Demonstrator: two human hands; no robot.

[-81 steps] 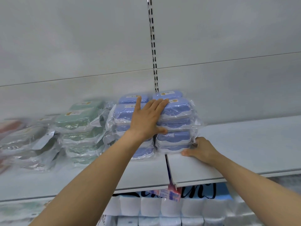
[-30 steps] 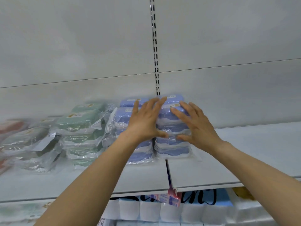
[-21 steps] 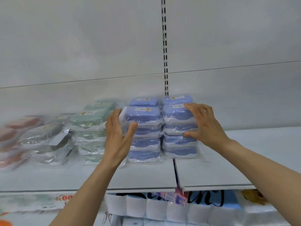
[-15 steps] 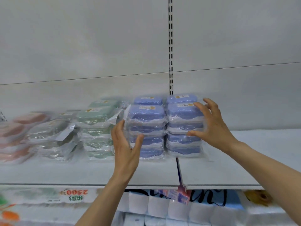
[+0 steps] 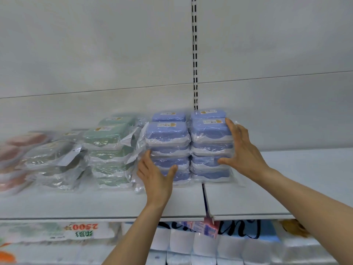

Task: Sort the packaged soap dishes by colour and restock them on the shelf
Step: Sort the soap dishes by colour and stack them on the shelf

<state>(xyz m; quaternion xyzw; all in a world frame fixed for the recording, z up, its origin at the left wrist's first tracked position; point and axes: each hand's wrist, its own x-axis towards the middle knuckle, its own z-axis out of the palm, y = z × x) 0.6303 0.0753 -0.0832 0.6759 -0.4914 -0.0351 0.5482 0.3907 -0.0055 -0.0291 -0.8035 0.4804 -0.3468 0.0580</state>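
- Blue dishes (image 5: 188,148): centre of frame, on the shelf (image 5: 99,205). Two front stacks side by side, touching, with further blue packs behind each. All in clear wrap. The right stack sits over the seam between two shelf boards.
- Left hand (image 5: 155,178): lower centre, at the left stack's lower front corner. Fingers straight and close together along the stack's left side, thumb spread across the front. Flat contact, not a curled grip.
- Right hand (image 5: 241,150): right of centre, on the right stack's right side. Fingers extended and slightly spread up the side to the top pack, thumb pressed on the front of a lower pack.
- Step, as judged: squaring the blue group between both palms; colour sorting here looks done.
- Green dishes (image 5: 108,148): just left of the blue, wrap flaps touching the blue stack.
- Far left: grey-looking and reddish packs, too blurred to count.
- Next move calls for even inward pressure from both sides; slippery wrap could let upper packs slide. Then release.
- Below the shelf: white wrapped rolls (image 5: 191,247).
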